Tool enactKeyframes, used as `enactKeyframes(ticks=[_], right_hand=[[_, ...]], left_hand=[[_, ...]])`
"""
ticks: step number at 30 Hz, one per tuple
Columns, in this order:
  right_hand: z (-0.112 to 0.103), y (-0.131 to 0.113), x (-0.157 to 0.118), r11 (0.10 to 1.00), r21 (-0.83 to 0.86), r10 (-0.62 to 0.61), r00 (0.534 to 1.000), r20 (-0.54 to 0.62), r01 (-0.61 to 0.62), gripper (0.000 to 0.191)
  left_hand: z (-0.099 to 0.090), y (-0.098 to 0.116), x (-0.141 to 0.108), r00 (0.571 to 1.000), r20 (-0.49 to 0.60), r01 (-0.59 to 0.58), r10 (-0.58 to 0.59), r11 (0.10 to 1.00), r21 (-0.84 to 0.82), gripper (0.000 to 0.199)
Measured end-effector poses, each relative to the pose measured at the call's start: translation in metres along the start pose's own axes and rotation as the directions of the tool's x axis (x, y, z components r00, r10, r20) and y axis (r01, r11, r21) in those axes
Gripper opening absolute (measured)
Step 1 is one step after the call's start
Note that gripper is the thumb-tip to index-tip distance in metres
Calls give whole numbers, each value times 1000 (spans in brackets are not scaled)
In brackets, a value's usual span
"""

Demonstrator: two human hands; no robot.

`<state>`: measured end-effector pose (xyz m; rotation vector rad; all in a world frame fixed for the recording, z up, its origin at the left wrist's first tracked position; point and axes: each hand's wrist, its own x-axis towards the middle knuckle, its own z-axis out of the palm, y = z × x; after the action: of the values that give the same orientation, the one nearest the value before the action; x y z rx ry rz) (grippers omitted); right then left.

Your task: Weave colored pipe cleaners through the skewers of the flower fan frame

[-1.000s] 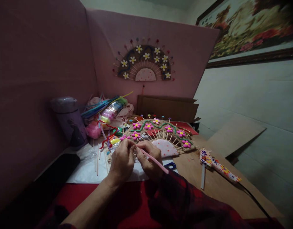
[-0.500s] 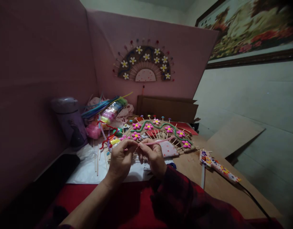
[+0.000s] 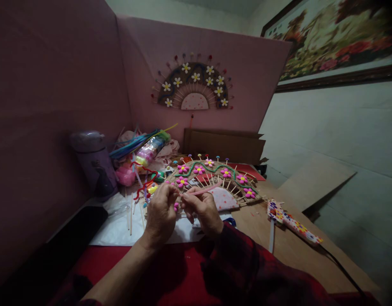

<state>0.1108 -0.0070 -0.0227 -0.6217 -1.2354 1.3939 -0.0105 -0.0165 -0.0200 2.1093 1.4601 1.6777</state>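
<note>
Both hands meet in front of a handmade fan. My left hand (image 3: pixel 161 210) pinches one end of a pink pipe cleaner (image 3: pixel 204 190). Close beside it, my right hand (image 3: pixel 204 211) grips the same pipe cleaner between thumb and fingers, and the free length sticks out to the right. Behind them lies the fan (image 3: pixel 215 168), an arch of twine with pink flowers, a green wavy strip, thin sticks and a dotted half-round base (image 3: pixel 224 198). My hands hide part of its left side.
A flower-patterned glue gun (image 3: pixel 293 223) with a cord lies at right. A purple tumbler (image 3: pixel 97 168) stands at left, near a packet of coloured clay (image 3: pixel 148 148) and blue pipe cleaners (image 3: pixel 129 144). Folded cardboard (image 3: pixel 221 145) stands behind. Another fan (image 3: pixel 192 78) hangs on the pink panel.
My hands have shifted slightly left, and my left hand has turned a little. The pink pipe cleaner's free end has moved left. Both hands keep their pinch on it.
</note>
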Motion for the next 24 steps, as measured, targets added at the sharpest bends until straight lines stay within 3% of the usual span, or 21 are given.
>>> enactKeyframes(ticks=[4,7,9,11,14,17,19,21,23,24], right_hand=[[1,-2,-6,939,-317,-164,984,-63,136,18],[0,-3,-6,924,-344,-195,979,-53,166,16],[-1,-2,-4,980,-163,-120,992,-43,112,17],[-2,0,-1,998,33,-58,998,-20,59,16],[-2,1,2,982,186,-18,1000,19,15,14],[-1,1,2,974,227,8,999,48,-19,14],[0,1,1,980,198,20,999,45,-28,15],[0,1,0,993,118,26,999,22,-28,16],[0,2,-2,1000,-21,3,999,-37,-4,17],[0,2,-3,994,-106,-30,997,-68,22,17]], left_hand=[[-2,2,1,986,82,-164,146,944,285,13],[-3,2,2,977,131,-197,170,953,231,16],[-3,1,2,991,97,-91,90,996,5,15],[-3,0,2,990,117,108,-77,954,-279,12],[-3,2,3,906,263,422,-331,745,-517,16],[-3,5,4,842,334,539,-424,627,-562,21],[-4,6,5,854,324,520,-407,655,-548,19],[-5,6,5,905,250,423,-343,786,-452,15],[-6,6,5,971,150,218,-188,952,-217,11],[-7,6,5,988,126,94,-86,993,-67,12]])
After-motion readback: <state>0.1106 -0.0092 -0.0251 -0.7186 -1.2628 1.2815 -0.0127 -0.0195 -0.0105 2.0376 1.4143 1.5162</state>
